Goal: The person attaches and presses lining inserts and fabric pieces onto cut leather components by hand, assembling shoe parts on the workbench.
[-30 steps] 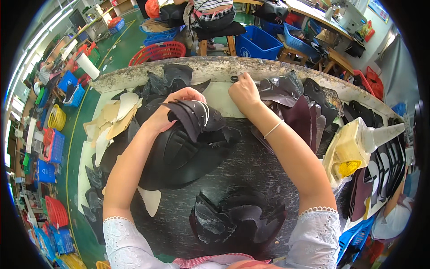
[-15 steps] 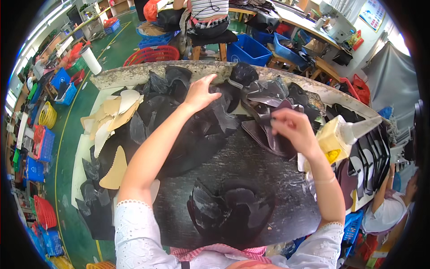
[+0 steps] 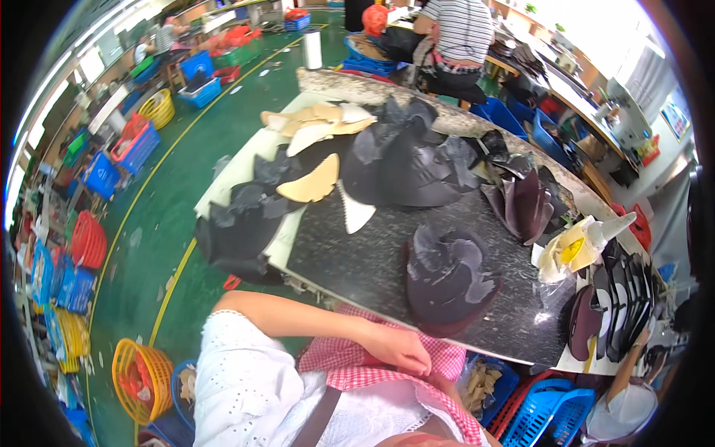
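My left hand (image 3: 398, 349) is drawn back over the red-and-white checked apron (image 3: 346, 365), just off the board's near edge. Its fingers are curled together, and whatever they may hold is hidden. A patch of skin beside it, partly behind the apron, may be my right hand (image 3: 443, 385); its fingers do not show. Beyond them, a stack of curved dark pieces (image 3: 450, 279) lies on the black board (image 3: 350, 257). Fanned maroon pieces (image 3: 525, 205) and a yellowish bottle with a cone nozzle (image 3: 570, 249) are at the right.
Dark pieces (image 3: 417, 167) heap along the far side, with beige serrated pieces (image 3: 313, 180) at the left. Black-and-white pieces (image 3: 620, 302) stand in a row at the right. Below are a blue basket (image 3: 547, 410) and an orange basket (image 3: 141, 381). Another person (image 3: 458, 37) sits beyond.
Both hands have left the pieces on the board; my left has come back to the apron, my right is now mostly hidden. The view has turned left, and the bottle stays on the board.
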A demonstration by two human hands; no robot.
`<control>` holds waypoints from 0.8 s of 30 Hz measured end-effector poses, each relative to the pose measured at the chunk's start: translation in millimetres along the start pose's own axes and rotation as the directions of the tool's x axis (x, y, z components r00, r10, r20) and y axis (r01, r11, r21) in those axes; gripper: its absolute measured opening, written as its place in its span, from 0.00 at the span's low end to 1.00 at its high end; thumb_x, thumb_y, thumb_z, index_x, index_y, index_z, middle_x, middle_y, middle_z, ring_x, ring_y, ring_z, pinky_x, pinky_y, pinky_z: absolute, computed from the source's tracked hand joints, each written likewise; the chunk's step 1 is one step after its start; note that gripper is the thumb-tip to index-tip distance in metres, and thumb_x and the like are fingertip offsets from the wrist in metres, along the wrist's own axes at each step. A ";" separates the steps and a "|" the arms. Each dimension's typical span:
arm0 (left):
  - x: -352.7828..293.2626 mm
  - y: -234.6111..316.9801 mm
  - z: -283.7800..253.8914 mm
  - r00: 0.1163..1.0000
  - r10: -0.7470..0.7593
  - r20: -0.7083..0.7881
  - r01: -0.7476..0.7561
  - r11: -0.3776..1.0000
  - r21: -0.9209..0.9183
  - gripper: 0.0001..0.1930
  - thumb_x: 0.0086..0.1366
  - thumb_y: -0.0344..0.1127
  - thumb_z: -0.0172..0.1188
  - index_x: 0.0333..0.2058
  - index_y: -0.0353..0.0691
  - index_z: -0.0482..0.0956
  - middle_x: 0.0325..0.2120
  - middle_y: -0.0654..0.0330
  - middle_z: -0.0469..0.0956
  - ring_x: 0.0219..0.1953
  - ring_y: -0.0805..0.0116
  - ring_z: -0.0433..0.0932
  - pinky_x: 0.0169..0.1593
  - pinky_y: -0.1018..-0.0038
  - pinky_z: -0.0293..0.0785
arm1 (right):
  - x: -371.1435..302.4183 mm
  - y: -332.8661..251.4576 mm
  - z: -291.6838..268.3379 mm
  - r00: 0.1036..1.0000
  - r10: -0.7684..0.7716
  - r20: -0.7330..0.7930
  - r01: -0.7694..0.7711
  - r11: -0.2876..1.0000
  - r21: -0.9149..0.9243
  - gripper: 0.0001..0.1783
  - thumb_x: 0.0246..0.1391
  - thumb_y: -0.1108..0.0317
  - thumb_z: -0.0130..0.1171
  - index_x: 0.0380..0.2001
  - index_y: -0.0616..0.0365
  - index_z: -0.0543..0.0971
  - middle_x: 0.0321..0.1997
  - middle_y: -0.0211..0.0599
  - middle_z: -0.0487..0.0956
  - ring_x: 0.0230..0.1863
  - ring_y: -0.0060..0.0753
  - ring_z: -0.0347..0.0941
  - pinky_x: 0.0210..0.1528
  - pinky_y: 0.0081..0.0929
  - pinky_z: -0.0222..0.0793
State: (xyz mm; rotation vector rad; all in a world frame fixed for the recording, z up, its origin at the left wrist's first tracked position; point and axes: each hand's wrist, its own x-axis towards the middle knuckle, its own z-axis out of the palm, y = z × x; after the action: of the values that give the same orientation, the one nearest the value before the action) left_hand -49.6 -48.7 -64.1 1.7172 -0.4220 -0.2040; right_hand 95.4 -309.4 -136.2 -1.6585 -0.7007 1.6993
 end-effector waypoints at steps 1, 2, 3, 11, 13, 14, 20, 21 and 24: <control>-1.8 -14.5 19.5 0.998 -0.038 0.041 0.039 0.999 -0.005 0.13 0.70 0.35 0.51 0.45 0.32 0.77 0.40 0.50 0.80 0.44 0.57 0.78 0.48 0.67 0.72 | 7.7 -6.8 2.6 0.989 -0.121 -0.083 0.094 0.957 -0.274 0.12 0.59 0.66 0.57 0.44 0.59 0.77 0.38 0.40 0.80 0.40 0.29 0.77 0.42 0.27 0.72; -3.1 -32.7 36.8 0.998 -0.019 0.052 0.022 0.998 -0.063 0.14 0.69 0.36 0.51 0.45 0.31 0.77 0.41 0.48 0.79 0.45 0.56 0.78 0.48 0.66 0.71 | 13.7 -9.3 7.9 0.953 -0.269 -0.142 0.158 0.838 -0.523 0.12 0.57 0.66 0.58 0.43 0.60 0.78 0.37 0.46 0.80 0.39 0.35 0.79 0.40 0.30 0.73; -5.9 -46.9 50.4 0.999 -0.015 0.040 0.017 0.998 -0.059 0.14 0.69 0.36 0.51 0.45 0.31 0.77 0.41 0.48 0.79 0.45 0.56 0.78 0.48 0.66 0.71 | 17.5 -6.2 11.8 0.953 -0.270 -0.135 0.160 0.831 -0.533 0.12 0.57 0.66 0.58 0.43 0.60 0.78 0.37 0.46 0.80 0.39 0.35 0.79 0.40 0.30 0.73; -8.6 -86.3 58.6 0.970 -0.115 0.215 0.150 0.977 -0.151 0.22 0.70 0.43 0.48 0.48 0.27 0.75 0.44 0.49 0.80 0.46 0.64 0.77 0.51 0.68 0.69 | 57.1 11.7 -0.8 0.816 -0.546 0.187 0.380 0.263 -0.887 0.17 0.51 0.58 0.57 0.41 0.55 0.81 0.45 0.42 0.77 0.47 0.47 0.74 0.49 0.38 0.69; -14.7 -68.3 59.2 0.991 -0.118 0.070 0.130 0.970 -0.207 0.19 0.69 0.40 0.51 0.46 0.27 0.76 0.41 0.53 0.81 0.44 0.67 0.77 0.49 0.69 0.72 | 75.5 2.2 3.7 0.855 -0.469 0.222 0.265 0.027 -0.964 0.15 0.47 0.59 0.56 0.37 0.54 0.80 0.39 0.42 0.73 0.41 0.45 0.73 0.43 0.42 0.66; -18.3 -57.1 56.9 0.991 -0.128 0.028 0.130 0.980 -0.151 0.19 0.70 0.40 0.51 0.47 0.28 0.76 0.41 0.52 0.81 0.44 0.67 0.78 0.49 0.70 0.72 | 92.3 7.1 -0.6 0.709 -0.641 0.293 0.288 -0.116 -0.950 0.13 0.46 0.61 0.57 0.34 0.55 0.79 0.39 0.43 0.72 0.39 0.45 0.72 0.42 0.42 0.65; -44.2 2.9 27.4 0.953 -0.085 -0.291 0.097 0.995 0.029 0.11 0.67 0.32 0.55 0.44 0.35 0.80 0.37 0.57 0.83 0.39 0.73 0.82 0.44 0.76 0.76 | 97.9 -31.2 27.5 0.780 -0.603 0.166 0.300 0.127 -0.945 0.11 0.47 0.66 0.57 0.35 0.56 0.74 0.35 0.40 0.74 0.33 0.44 0.78 0.30 0.37 0.75; -52.2 13.6 12.1 0.915 -0.073 -0.396 0.123 0.987 0.103 0.11 0.65 0.33 0.57 0.43 0.35 0.81 0.36 0.58 0.83 0.39 0.74 0.82 0.42 0.76 0.77 | 107.9 -21.6 29.4 0.814 -0.573 0.099 0.161 0.058 -0.985 0.10 0.47 0.67 0.56 0.35 0.55 0.74 0.35 0.39 0.75 0.32 0.43 0.78 0.31 0.37 0.77; -90.3 29.3 -55.8 0.714 0.135 -0.687 0.287 0.838 0.464 0.10 0.65 0.35 0.56 0.39 0.38 0.82 0.32 0.56 0.82 0.33 0.69 0.81 0.38 0.71 0.76 | 119.5 -6.4 22.0 0.843 -0.534 0.063 0.102 0.044 -0.994 0.15 0.45 0.64 0.59 0.37 0.56 0.74 0.37 0.43 0.76 0.34 0.48 0.78 0.33 0.43 0.75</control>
State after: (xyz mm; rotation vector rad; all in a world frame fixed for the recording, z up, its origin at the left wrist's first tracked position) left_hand -116.7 33.0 -33.7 2.2159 0.2041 0.5731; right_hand 76.0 -212.6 -207.4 -2.2067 -2.1922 0.3217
